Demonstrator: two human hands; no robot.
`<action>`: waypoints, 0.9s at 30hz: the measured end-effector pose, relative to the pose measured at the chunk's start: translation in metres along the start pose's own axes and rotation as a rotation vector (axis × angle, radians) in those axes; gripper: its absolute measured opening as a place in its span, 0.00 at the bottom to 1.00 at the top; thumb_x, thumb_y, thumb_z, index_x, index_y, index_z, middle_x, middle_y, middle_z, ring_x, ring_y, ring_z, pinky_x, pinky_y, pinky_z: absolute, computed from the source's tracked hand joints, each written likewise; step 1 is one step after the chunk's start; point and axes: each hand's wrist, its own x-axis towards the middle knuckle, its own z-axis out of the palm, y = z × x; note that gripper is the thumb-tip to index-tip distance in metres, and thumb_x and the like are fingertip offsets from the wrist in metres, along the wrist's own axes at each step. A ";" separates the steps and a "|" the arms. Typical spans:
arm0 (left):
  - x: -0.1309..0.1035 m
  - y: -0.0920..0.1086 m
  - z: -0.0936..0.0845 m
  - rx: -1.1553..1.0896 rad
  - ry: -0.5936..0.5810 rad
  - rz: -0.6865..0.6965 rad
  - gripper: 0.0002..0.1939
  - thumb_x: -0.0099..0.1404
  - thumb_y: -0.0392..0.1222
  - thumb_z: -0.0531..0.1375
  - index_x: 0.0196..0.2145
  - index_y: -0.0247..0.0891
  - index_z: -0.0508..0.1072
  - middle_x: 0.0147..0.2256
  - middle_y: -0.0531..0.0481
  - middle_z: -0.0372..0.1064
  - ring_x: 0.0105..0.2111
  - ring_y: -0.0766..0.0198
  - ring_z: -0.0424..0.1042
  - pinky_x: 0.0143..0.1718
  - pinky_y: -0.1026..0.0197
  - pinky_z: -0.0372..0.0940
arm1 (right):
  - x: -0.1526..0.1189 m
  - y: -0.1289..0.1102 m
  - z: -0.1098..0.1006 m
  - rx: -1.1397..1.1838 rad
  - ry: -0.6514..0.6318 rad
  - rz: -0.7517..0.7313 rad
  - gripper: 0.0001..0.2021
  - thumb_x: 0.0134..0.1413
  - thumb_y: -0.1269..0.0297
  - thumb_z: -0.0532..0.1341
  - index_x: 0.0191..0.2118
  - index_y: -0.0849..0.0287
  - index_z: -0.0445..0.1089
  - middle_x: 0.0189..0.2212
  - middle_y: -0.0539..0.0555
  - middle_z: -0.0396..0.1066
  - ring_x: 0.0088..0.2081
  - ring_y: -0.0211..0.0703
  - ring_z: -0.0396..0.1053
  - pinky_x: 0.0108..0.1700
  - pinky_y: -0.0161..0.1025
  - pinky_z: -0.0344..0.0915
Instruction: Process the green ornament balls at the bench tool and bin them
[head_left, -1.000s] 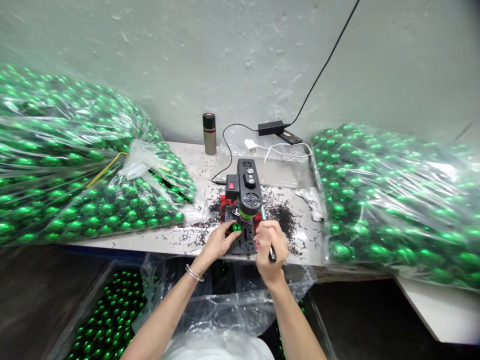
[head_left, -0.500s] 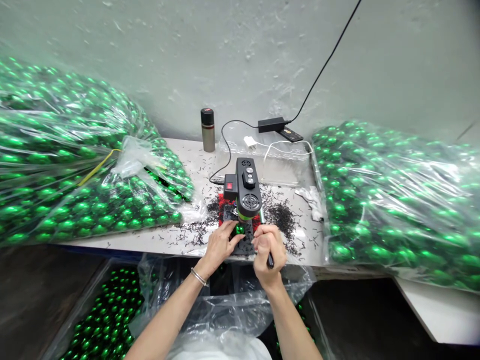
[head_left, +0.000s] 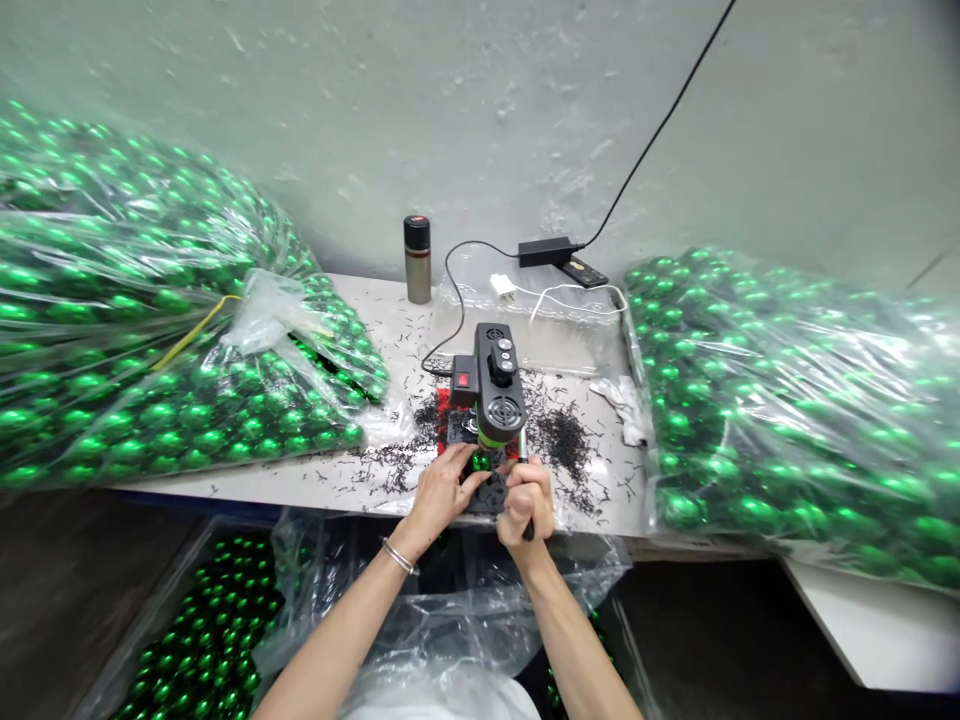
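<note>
Head view: left hand [head_left: 439, 492] is pinching green ball [head_left: 481, 461] under black press [head_left: 500, 390], fingers nearly closed. Right hand [head_left: 526, 505] is gripping lever [head_left: 523, 447], fist closed. Loose pinch could be letting ball roll off-centre; fingertips sitting so near press are risking a nip.

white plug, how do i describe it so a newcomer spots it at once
Find the table between the left bag and right bag of green balls, and look towards the wall. Right of the upright bottle, near the black power brick, is the plug. Its small white casing sets it apart from that brick.
</note>
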 end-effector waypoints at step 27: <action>0.034 -0.057 -0.092 0.410 0.163 -0.273 0.13 0.72 0.33 0.52 0.48 0.31 0.73 0.50 0.34 0.70 0.52 0.48 0.68 0.54 0.44 0.64 | 0.065 -0.046 -0.016 0.107 -0.046 0.185 0.15 0.64 0.73 0.52 0.24 0.57 0.59 0.25 0.49 0.61 0.28 0.37 0.62 0.30 0.37 0.58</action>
